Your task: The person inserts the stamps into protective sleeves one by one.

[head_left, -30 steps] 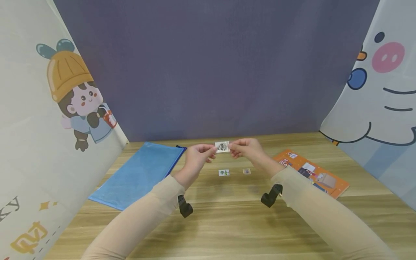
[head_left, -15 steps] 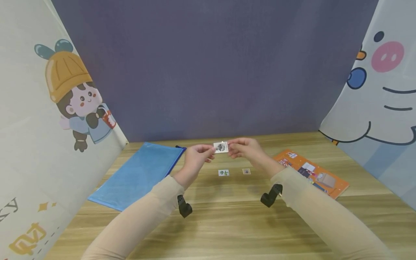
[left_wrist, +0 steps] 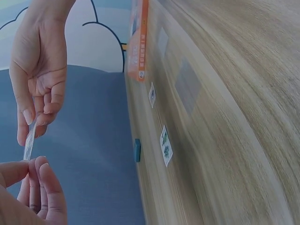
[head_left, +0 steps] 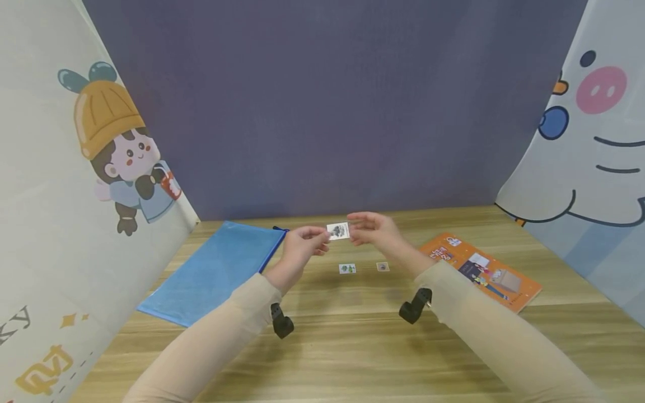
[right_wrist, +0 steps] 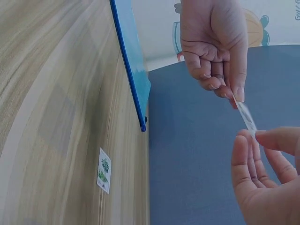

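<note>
At the far left, a pale wall carries a cartoon figure [head_left: 128, 154] in a yellow hat. Next, a blue pouch [head_left: 211, 271] lies slanted on the wood-grain bench [head_left: 322, 358]. The left hand [head_left: 302, 249] comes next, its grip pinching the left end of a small white card [head_left: 338, 230] between thumb and fingers. The card is raised off the bench, bearing a dark print. Nearer the person, a card with green pictures [head_left: 347, 268] lies flat. The right hand [head_left: 380, 232] has its grip pinching the held card's right end. A smaller tan card [head_left: 383, 267] lies just beyond the green-pictured one, then an orange book [head_left: 484, 271], set at an angle.
</note>
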Demonstrator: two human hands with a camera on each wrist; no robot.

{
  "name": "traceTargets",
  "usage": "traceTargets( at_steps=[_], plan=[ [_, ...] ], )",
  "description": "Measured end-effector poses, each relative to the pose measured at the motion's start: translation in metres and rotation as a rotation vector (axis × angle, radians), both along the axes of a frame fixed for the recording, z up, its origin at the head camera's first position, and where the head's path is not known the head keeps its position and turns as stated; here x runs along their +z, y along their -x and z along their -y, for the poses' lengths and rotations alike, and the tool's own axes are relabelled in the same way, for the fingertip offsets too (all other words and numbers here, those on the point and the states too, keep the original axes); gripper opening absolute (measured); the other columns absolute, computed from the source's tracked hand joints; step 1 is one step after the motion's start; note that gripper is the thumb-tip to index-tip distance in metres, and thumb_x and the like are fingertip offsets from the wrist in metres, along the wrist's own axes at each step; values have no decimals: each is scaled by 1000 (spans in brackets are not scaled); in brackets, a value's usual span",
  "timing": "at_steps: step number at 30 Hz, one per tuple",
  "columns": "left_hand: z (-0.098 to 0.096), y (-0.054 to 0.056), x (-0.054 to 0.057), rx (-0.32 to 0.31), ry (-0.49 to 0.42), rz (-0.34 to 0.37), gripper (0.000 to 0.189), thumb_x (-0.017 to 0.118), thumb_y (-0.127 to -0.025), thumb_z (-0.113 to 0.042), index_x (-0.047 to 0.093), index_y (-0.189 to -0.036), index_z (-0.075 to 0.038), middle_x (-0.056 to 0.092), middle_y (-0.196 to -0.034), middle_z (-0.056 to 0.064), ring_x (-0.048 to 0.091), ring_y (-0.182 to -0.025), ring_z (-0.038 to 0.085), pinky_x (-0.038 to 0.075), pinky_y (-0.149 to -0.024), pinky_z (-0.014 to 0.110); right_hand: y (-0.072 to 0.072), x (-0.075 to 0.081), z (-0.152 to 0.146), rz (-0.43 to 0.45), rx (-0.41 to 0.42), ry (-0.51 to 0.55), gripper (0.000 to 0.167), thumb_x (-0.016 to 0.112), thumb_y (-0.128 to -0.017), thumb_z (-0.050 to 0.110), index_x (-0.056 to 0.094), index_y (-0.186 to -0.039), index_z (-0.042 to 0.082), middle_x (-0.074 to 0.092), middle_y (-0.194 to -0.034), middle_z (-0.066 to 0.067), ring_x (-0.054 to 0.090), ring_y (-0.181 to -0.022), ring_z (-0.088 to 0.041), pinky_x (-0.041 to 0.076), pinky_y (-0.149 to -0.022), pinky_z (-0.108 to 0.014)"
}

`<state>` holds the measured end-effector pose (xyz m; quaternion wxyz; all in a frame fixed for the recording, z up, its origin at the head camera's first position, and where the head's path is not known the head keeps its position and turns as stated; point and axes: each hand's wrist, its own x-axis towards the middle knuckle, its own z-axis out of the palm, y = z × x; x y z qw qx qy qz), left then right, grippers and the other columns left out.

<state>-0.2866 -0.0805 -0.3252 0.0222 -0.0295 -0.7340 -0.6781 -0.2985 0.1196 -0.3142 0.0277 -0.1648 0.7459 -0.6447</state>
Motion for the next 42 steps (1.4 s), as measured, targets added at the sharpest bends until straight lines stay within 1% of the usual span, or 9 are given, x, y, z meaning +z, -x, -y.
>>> traceTargets(
  at_steps=[10, 14, 19, 22, 29, 31, 35, 38, 42],
  plan=[
    [13, 0, -5, -35, -1, -19, 32, 68, -91, -11, 63, -121, -5, 69, -104, 24, 70, -73, 20, 60, -79, 42, 0, -6, 11, 35, -8, 2, 48, 65, -87, -3, 52, -133, -1, 63, -116, -24, 67, -86, -21, 59, -80, -28],
    [19, 3, -7, -42, 28, -25, 37, 69, -89, -7, 61, -126, -9, 69, -105, 25, 71, -76, 24, 59, -83, 48, 0, -10, 17, 61, -10, 11, 48, 63, -87, -3, 51, -133, -2, 64, -112, -20, 67, -84, -18, 58, -87, -34],
    [28, 4, -9, -73, 125, -36, 49, 72, -84, -1, 57, -131, -10, 69, -100, 21, 70, -76, 20, 60, -80, 42, 2, -15, 24, 84, 6, 22, 48, 63, -86, -6, 51, -132, -4, 65, -108, -18, 65, -79, -13, 56, -92, -44],
    [34, 4, -10, -83, 190, -45, 53, 74, -82, -1, 57, -131, -12, 69, -97, 17, 69, -76, 18, 61, -75, 36, 4, -18, 29, 96, 23, 25, 47, 64, -86, -6, 51, -132, -7, 64, -106, -17, 64, -77, -12, 59, -86, -38],
    [47, 3, -15, -89, 288, -42, 50, 76, -81, -1, 60, -127, -12, 67, -87, 10, 67, -74, 18, 61, -76, 39, 7, -30, 42, 143, 27, 4, 46, 63, -86, -8, 52, -130, -8, 65, -108, -22, 64, -73, -12, 60, -79, -33],
    [51, 3, -17, -90, 298, -37, 50, 76, -81, 0, 60, -127, -10, 67, -87, 10, 67, -73, 17, 61, -75, 37, 7, -33, 46, 161, 18, -10, 45, 64, -85, -8, 53, -129, -7, 66, -108, -22, 65, -73, -12, 60, -78, -32],
    [57, 3, -24, -85, 318, -25, 51, 76, -79, 3, 60, -127, -5, 67, -85, 11, 65, -71, 16, 61, -79, 42, 8, -40, 54, 174, 8, -39, 44, 66, -83, -10, 56, -126, -7, 66, -107, -23, 66, -75, -17, 60, -73, -29],
    [61, 4, -30, -83, 355, -22, 50, 76, -79, 4, 61, -126, -3, 66, -83, 11, 64, -69, 16, 61, -78, 43, 8, -46, 61, 193, -6, -60, 43, 65, -81, -12, 59, -123, -6, 67, -102, -20, 67, -77, -21, 61, -73, -32],
    [66, 3, -38, -74, 430, -57, 48, 76, -78, 4, 62, -123, -2, 68, -82, 11, 64, -69, 15, 60, -71, 34, 8, -52, 71, 228, -39, -69, 42, 64, -78, -15, 61, -119, -6, 67, -99, -20, 66, -73, -20, 61, -73, -34]
  ],
)
